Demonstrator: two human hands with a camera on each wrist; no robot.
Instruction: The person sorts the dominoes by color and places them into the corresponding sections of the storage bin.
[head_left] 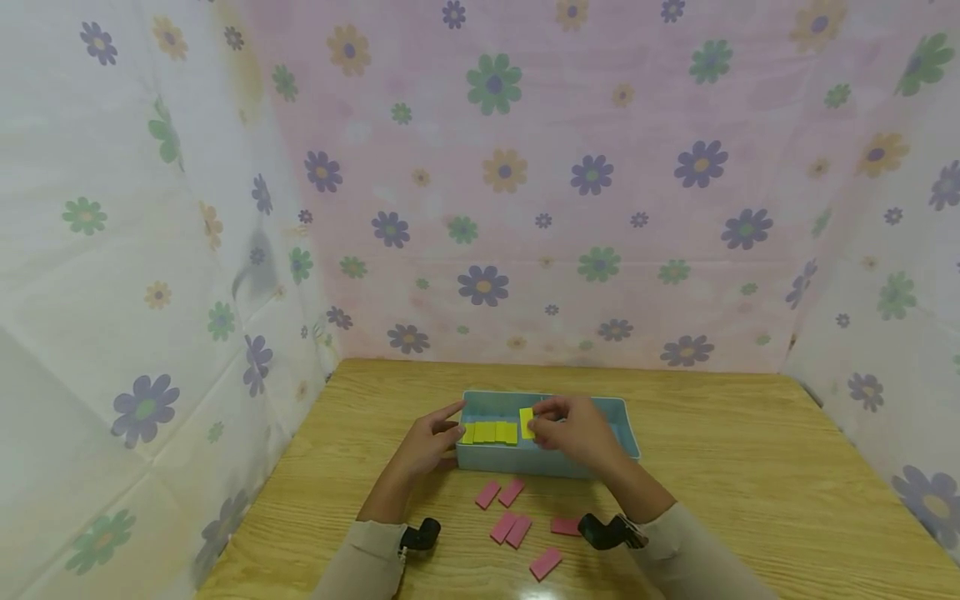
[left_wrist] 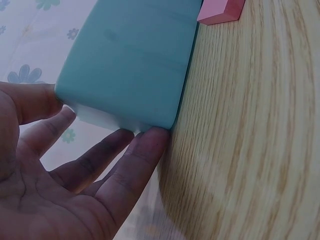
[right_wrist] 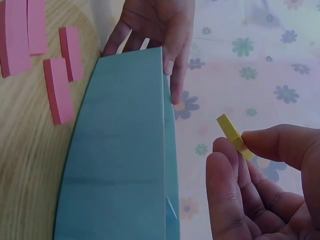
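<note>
My right hand (head_left: 573,429) pinches a yellow block (head_left: 527,423), thin and rectangular, between thumb and fingers above the light blue box (head_left: 517,460). In the right wrist view the yellow block (right_wrist: 231,132) is tilted, its edge toward the camera. My left hand (head_left: 426,442) holds the left end of the box, thumb at the rim. In the left wrist view the lower fingers (left_wrist: 137,175) press on the end wall. Several yellow blocks (head_left: 491,432) stand in a row inside the box's left part. The right hand hides part of the box's interior.
Several pink blocks (head_left: 487,495) lie scattered on the wooden table (head_left: 720,467) in front of the box, one partly behind the right wrist's black camera (head_left: 602,531). Flower-patterned cloth (head_left: 540,250) surrounds the table at the back and both sides.
</note>
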